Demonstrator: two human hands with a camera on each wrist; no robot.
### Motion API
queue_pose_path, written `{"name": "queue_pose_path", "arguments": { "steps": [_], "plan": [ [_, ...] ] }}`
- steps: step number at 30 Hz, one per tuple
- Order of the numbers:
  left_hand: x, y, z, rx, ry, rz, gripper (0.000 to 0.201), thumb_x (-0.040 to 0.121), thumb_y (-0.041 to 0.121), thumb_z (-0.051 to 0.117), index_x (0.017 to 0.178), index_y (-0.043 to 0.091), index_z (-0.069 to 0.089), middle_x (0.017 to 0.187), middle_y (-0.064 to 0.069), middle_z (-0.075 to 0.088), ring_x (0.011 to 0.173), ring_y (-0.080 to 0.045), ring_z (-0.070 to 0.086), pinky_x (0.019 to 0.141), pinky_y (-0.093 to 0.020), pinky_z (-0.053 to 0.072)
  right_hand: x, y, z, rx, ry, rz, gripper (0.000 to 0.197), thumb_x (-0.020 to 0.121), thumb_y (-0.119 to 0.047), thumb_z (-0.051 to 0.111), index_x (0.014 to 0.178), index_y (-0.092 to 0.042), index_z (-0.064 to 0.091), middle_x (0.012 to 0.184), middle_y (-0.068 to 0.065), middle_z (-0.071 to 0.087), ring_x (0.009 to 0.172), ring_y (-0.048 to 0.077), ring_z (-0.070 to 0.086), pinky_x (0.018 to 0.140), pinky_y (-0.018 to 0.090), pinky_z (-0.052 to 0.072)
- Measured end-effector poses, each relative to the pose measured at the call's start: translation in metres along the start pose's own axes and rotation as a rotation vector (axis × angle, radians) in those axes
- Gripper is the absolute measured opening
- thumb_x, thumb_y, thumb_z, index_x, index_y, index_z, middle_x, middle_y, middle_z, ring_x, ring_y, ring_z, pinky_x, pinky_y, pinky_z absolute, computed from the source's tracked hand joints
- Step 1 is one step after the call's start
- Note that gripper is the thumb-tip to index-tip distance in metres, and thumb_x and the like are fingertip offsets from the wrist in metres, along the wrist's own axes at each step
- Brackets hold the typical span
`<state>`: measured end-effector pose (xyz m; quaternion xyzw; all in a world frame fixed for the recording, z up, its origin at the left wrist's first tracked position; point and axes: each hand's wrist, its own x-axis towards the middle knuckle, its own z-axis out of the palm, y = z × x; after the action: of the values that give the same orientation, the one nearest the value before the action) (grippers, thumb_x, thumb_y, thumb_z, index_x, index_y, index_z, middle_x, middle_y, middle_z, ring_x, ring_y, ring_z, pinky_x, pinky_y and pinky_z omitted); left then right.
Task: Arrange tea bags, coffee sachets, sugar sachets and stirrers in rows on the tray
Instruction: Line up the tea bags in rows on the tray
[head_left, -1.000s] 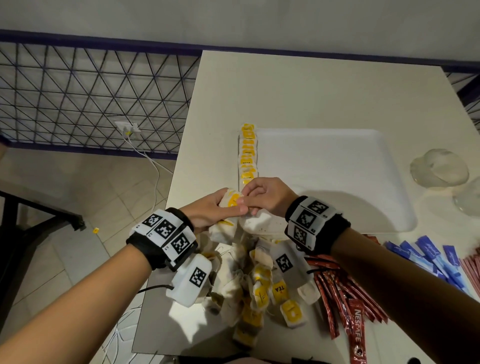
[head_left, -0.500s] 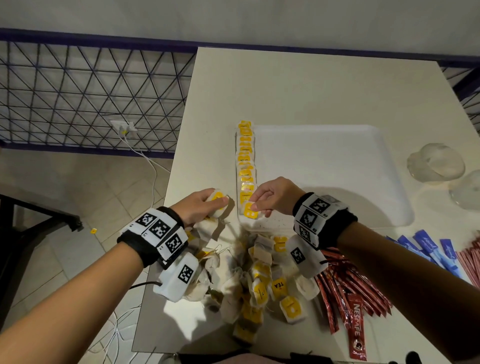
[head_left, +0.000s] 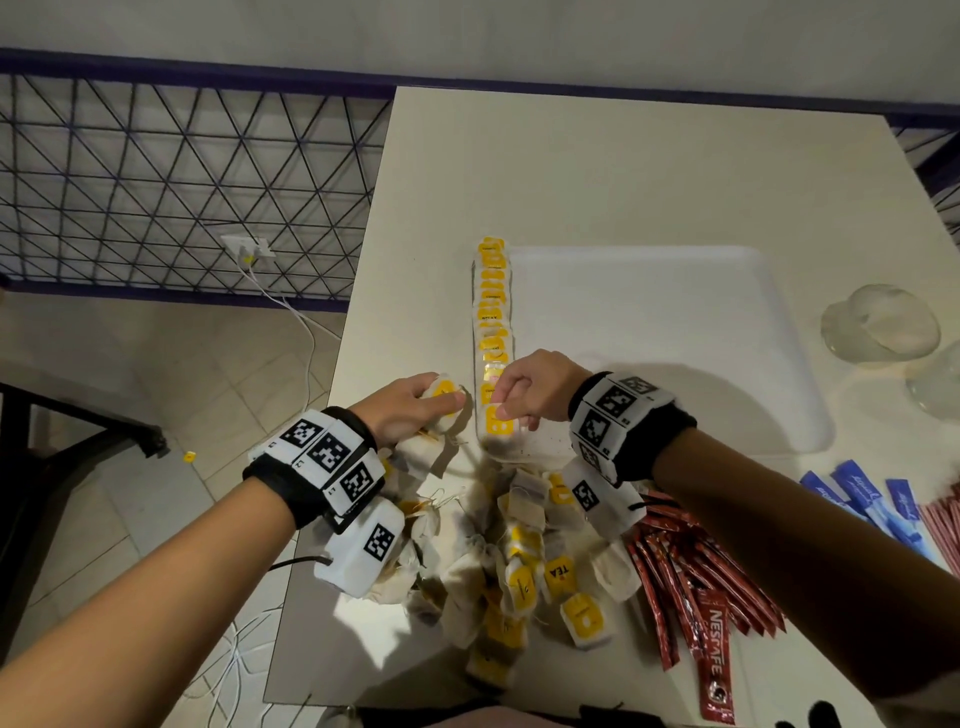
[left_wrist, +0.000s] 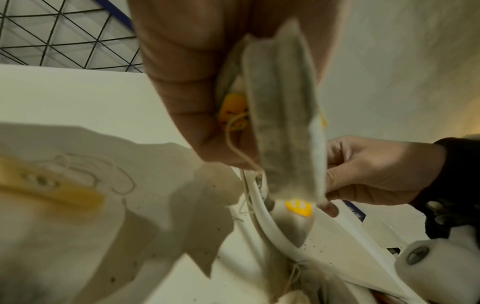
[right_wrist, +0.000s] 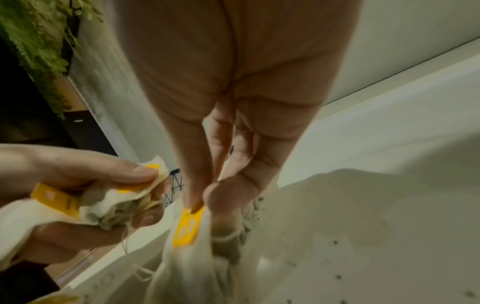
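Note:
A row of yellow-tagged tea bags (head_left: 493, 312) runs down the left edge of the white tray (head_left: 675, 343). My right hand (head_left: 511, 408) pinches the nearest tea bag (head_left: 497, 423) of that row by its yellow tag (right_wrist: 187, 227) at the tray's near left corner. My left hand (head_left: 415, 405) stays just left of the tray and grips a bunch of tea bags (head_left: 441, 402), which hang from its fingers in the left wrist view (left_wrist: 283, 115). A loose pile of tea bags (head_left: 519, 561) lies on the table below both hands.
Red coffee sachets (head_left: 691, 577) fan out right of the pile, with blue sugar sachets (head_left: 872, 499) and red stirrers (head_left: 943, 519) further right. Clear plastic lids (head_left: 880, 325) lie right of the tray. The table's left edge (head_left: 358, 291) drops to the floor and a wire fence.
The hands have parted: my right hand carried a tea bag from the left hand and set it at the near end of the row. The left hand drew back left with its bunch.

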<state>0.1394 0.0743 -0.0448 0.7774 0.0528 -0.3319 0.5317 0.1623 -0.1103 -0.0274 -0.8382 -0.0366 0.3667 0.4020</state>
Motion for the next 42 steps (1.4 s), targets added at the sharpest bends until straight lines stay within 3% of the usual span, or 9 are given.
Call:
{"name": "queue_pose_path", "arguments": {
  "steps": [5,8,10,16,24,30,35,38,42],
  "plan": [
    [-0.001,0.002,0.000,0.007,-0.117,0.009,0.009,0.092,0.019,0.057,0.087,0.012,0.060,0.088,-0.008,0.061,0.080,-0.019,0.055,0.078,-0.025,0.045,0.008,0.007,0.001,-0.029,0.092,-0.009,0.010,0.082,-0.006,0.066,0.078,-0.013,0.061,0.059,0.002,0.060,0.044,0.003,0.055,0.060,0.016,0.050],
    [-0.002,0.006,0.004,0.145,-0.203,-0.011,0.041,0.076,0.045,0.064,0.102,0.013,0.067,0.105,-0.008,0.068,0.097,-0.020,0.061,0.095,-0.031,0.044,0.011,0.007,0.002,-0.017,0.119,0.021,0.008,0.082,-0.008,0.066,0.079,-0.013,0.061,0.056,0.000,0.060,0.042,0.003,0.055,0.060,0.017,0.050],
    [-0.002,0.009,0.010,0.255,-0.244,-0.033,0.041,0.082,0.045,0.063,0.110,0.015,0.067,0.113,-0.005,0.067,0.108,-0.018,0.059,0.102,-0.032,0.042,0.011,0.006,0.003,-0.010,0.127,0.032,0.008,0.082,-0.009,0.067,0.079,-0.013,0.061,0.047,-0.005,0.058,0.040,0.004,0.054,0.056,0.019,0.051],
    [-0.001,0.014,0.021,0.448,-0.297,-0.078,0.038,0.087,0.041,0.057,0.120,0.024,0.063,0.121,0.000,0.064,0.114,-0.017,0.056,0.105,-0.034,0.040,0.012,0.004,0.003,-0.030,0.155,0.017,0.008,0.081,-0.010,0.068,0.078,-0.015,0.062,0.034,-0.015,0.052,0.032,-0.002,0.049,0.059,0.020,0.050],
    [0.001,0.017,0.021,0.458,-0.285,-0.064,0.026,0.095,0.030,0.051,0.119,0.028,0.061,0.126,0.002,0.060,0.119,-0.015,0.052,0.107,-0.029,0.036,0.005,0.002,-0.001,0.049,0.169,-0.018,0.014,0.079,-0.012,0.069,0.091,-0.017,0.066,0.070,-0.005,0.059,0.067,0.017,0.058,0.060,0.024,0.051],
    [0.001,0.016,0.019,0.381,-0.253,-0.024,0.023,0.095,0.028,0.051,0.113,0.024,0.064,0.115,0.005,0.061,0.104,-0.010,0.053,0.097,-0.022,0.039,-0.008,0.003,-0.006,0.072,0.326,-0.097,0.018,0.083,-0.008,0.059,0.099,-0.013,0.065,0.093,0.001,0.060,0.061,0.006,0.052,0.047,0.014,0.048],
    [0.003,0.021,0.008,0.076,-0.070,0.005,0.017,0.091,0.033,0.057,0.095,0.019,0.066,0.096,-0.002,0.066,0.087,-0.013,0.057,0.094,-0.032,0.043,-0.026,-0.010,-0.004,0.234,0.062,-0.005,0.021,0.083,-0.008,0.063,0.102,-0.014,0.056,0.077,0.001,0.059,0.062,0.011,0.057,0.053,0.023,0.051],
    [0.001,0.028,0.003,-0.151,0.054,0.010,0.017,0.094,0.029,0.052,0.097,0.017,0.063,0.103,-0.007,0.066,0.092,-0.018,0.060,0.092,-0.034,0.045,-0.034,-0.024,0.000,0.331,-0.179,0.073,0.030,0.084,-0.008,0.065,0.107,-0.013,0.047,0.086,0.008,0.056,0.072,0.016,0.055,0.064,0.027,0.050],
    [-0.002,0.038,0.004,-0.416,0.154,-0.025,0.016,0.096,0.028,0.048,0.095,0.017,0.059,0.085,-0.005,0.062,0.073,-0.016,0.061,0.067,-0.026,0.051,-0.039,-0.033,0.014,0.478,-0.310,0.032,0.022,0.083,0.000,0.062,0.093,-0.017,0.051,0.097,0.009,0.057,0.085,0.019,0.056,0.075,0.029,0.049]
  ]
}}
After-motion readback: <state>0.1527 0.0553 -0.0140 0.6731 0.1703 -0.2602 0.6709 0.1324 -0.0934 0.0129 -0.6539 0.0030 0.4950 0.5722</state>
